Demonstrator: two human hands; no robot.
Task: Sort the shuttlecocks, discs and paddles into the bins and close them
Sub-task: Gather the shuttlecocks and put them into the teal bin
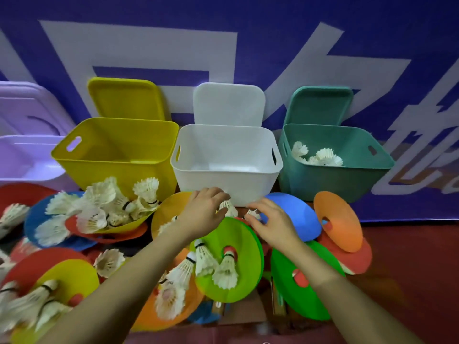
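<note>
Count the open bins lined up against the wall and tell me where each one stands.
3. The yellow bin stands on the left, the white bin in the middle, and the green bin on the right. A purple container at the far left is cut off.

Both arms reach forward, left hand [202,209] and right hand [269,223] fingers curled downward

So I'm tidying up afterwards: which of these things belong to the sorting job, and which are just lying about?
Job:
shuttlecocks
discs
yellow bin
white bin
teal bin (already holds shuttlecocks)
lids
left hand, gripping a shuttlecock
right hand

Lying about:
purple tubs
banner
</note>
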